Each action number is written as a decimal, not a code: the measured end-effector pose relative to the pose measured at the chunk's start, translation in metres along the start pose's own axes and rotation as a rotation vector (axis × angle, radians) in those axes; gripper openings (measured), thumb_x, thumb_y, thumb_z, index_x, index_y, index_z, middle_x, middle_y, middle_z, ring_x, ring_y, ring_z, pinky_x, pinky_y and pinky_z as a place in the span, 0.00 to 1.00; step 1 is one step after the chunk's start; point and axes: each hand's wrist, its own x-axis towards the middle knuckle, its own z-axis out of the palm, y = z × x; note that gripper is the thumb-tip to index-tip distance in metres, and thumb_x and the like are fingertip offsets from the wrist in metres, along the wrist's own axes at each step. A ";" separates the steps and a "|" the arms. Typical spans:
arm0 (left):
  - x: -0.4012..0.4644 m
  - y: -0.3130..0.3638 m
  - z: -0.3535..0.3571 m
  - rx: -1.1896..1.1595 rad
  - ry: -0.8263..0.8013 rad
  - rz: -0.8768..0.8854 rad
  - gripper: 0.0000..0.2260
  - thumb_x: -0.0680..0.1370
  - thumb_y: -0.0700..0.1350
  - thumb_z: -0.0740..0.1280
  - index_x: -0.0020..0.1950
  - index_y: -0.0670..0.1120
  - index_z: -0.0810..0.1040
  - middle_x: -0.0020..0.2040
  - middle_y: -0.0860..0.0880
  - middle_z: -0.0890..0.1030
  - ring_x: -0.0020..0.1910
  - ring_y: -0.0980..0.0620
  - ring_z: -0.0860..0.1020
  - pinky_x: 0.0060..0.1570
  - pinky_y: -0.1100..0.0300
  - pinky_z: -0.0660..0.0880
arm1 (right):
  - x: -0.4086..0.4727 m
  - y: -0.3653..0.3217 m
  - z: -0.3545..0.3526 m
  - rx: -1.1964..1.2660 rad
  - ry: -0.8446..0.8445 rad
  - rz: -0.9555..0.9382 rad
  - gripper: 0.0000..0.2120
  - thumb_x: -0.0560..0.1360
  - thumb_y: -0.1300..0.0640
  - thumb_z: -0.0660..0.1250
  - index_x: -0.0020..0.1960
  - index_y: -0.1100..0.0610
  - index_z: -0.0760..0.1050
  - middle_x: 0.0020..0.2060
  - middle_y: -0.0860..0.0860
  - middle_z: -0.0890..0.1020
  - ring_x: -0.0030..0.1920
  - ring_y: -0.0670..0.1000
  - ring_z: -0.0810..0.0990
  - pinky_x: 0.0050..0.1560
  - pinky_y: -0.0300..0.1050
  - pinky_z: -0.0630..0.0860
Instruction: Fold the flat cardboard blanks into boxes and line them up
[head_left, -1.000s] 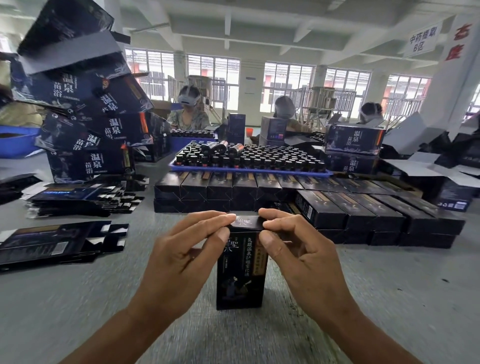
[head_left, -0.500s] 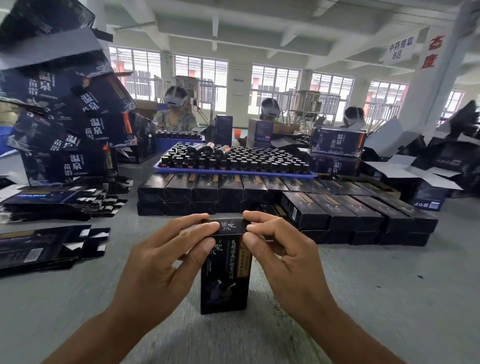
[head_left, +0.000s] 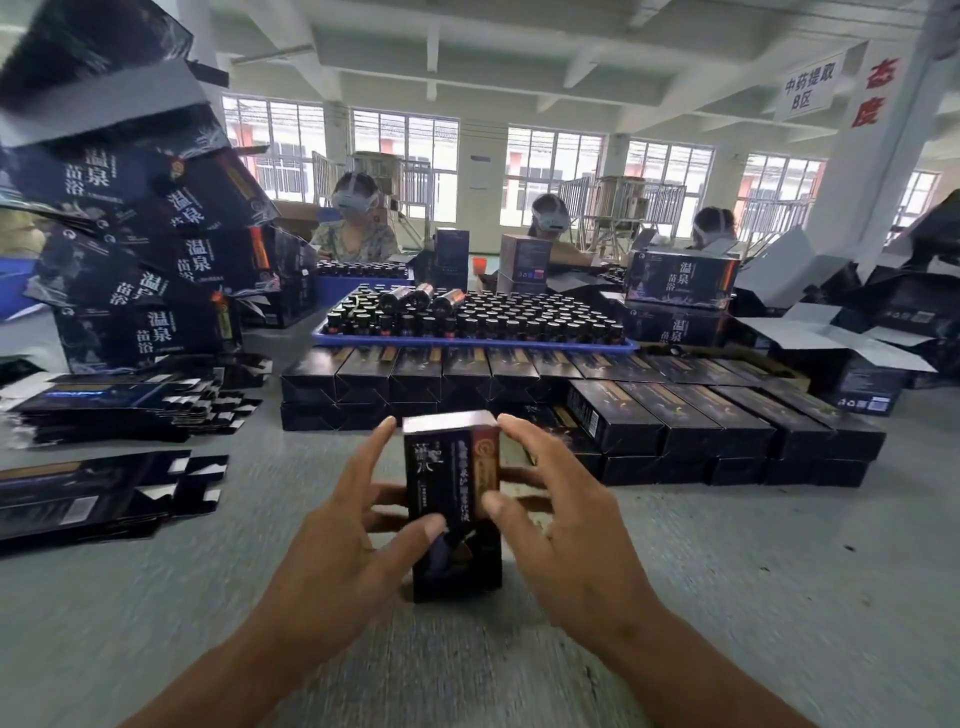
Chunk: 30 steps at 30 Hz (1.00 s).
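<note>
Black box (head_left: 453, 506): upright on grey counter (head_left: 779, 597), top flap closed
Left hand (head_left: 332, 545): fingers curled round box's left side
Right hand (head_left: 566, 525): fingers spread, clasping box's right side
Behind: rows of finished boxes (head_left: 701, 415)

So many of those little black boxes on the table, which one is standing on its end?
The small black box between the left hand and right hand stands upright. The finished boxes behind it all lie flat in stacked rows.
</note>
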 end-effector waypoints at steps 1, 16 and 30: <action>0.002 -0.001 0.000 -0.041 0.024 -0.049 0.40 0.68 0.62 0.72 0.74 0.75 0.54 0.54 0.55 0.84 0.52 0.56 0.84 0.47 0.53 0.83 | -0.001 0.000 0.003 -0.054 -0.049 -0.010 0.32 0.79 0.49 0.68 0.74 0.32 0.54 0.74 0.32 0.63 0.69 0.37 0.69 0.67 0.43 0.73; 0.013 -0.008 0.007 -0.419 0.139 -0.466 0.29 0.75 0.60 0.68 0.74 0.59 0.64 0.46 0.44 0.87 0.42 0.43 0.86 0.41 0.48 0.81 | -0.005 0.007 0.017 -0.515 -0.315 -0.219 0.37 0.75 0.49 0.69 0.78 0.41 0.55 0.80 0.44 0.57 0.74 0.53 0.64 0.71 0.53 0.66; 0.012 -0.021 -0.002 0.444 -0.026 -0.148 0.23 0.81 0.62 0.58 0.76 0.63 0.61 0.50 0.61 0.80 0.48 0.63 0.77 0.50 0.61 0.74 | 0.075 0.085 -0.026 -0.913 -0.298 0.192 0.38 0.76 0.35 0.65 0.79 0.47 0.56 0.80 0.49 0.58 0.80 0.57 0.51 0.76 0.60 0.54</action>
